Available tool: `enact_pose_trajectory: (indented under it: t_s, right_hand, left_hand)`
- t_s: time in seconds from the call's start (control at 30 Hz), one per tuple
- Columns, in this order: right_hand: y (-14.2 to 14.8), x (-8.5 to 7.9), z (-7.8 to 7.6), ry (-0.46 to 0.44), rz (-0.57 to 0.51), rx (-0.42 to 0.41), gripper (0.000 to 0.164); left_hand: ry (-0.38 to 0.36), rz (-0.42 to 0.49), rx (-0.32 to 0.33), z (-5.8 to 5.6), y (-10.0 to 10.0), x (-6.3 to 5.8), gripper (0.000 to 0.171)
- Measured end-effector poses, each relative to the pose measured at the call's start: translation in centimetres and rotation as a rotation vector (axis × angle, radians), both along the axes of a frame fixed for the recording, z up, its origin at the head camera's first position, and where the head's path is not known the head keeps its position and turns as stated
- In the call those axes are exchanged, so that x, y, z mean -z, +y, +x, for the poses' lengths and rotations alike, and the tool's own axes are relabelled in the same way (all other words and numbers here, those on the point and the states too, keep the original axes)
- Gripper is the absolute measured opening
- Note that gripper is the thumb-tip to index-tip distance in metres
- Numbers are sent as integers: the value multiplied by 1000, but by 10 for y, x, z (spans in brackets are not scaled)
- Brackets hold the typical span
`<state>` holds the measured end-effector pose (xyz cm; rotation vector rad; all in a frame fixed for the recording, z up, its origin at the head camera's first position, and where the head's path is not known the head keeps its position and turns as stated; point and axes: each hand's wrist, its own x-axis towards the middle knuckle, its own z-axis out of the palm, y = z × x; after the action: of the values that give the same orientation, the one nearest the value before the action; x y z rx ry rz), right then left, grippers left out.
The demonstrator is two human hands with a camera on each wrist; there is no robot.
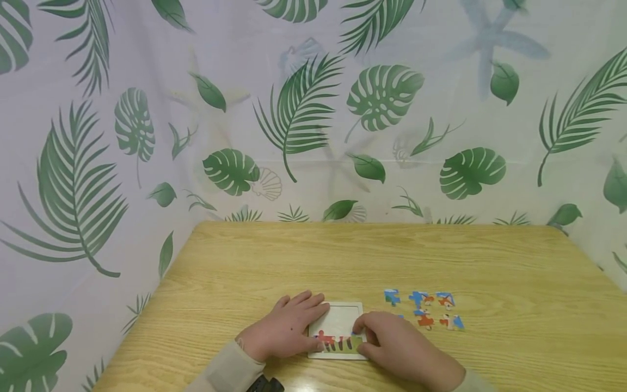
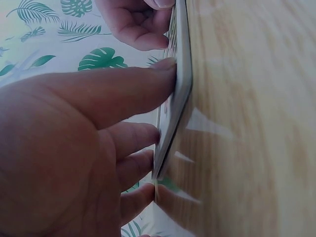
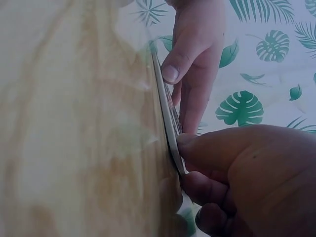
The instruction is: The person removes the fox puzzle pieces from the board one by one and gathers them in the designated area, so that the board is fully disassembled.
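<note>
A small white puzzle tray lies on the table, with joined jigsaw pieces in red, green and dark stripes along its near side. My left hand rests over the tray's left edge, fingers extended and thumb on the near left corner; the left wrist view shows this thumb on the rim. At the tray's right side my right hand has curled fingers and pinches a puzzle piece between index finger and thumb. Most of that piece is hidden; a bit of blue shows by the fingertip.
Several loose puzzle pieces in blue, orange and red lie right of the tray, beyond my right hand. One of them is partly covered by that hand. A leaf-patterned curtain hangs behind the wooden table.
</note>
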<state>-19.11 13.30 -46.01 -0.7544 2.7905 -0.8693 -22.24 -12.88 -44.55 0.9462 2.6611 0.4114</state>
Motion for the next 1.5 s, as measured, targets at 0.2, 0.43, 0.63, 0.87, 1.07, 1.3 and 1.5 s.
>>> enact_pose_trajectory:
  t_s: [0.2,0.43,0.63,0.87,1.07,1.3,1.5]
  right_hand:
    - [-2,1,1,-2,7,10,19]
    - [-6,0,3,-43,8,24,20]
    - [-6,0,3,-39,9,25,20]
    - [-5,1,2,-18,-10,22,23]
    - [-4,1,3,18,-15,11,24]
    - [-5,0,4,36,-39,25,17]
    - [-4,0,4,34,-78,28,13]
  left_hand:
    - [3,0,0,1,1,-1,74]
    - [-9,4,-1,0,0,0,74]
    - [-1,8,-2,1,2,0,74]
    - [6,7,-3,1,2,1,74]
    - [5,2,0,0,1,2,73]
    - [10,-3,2,0,1,1,73]
    - [17,6,1,0,1,3,74]
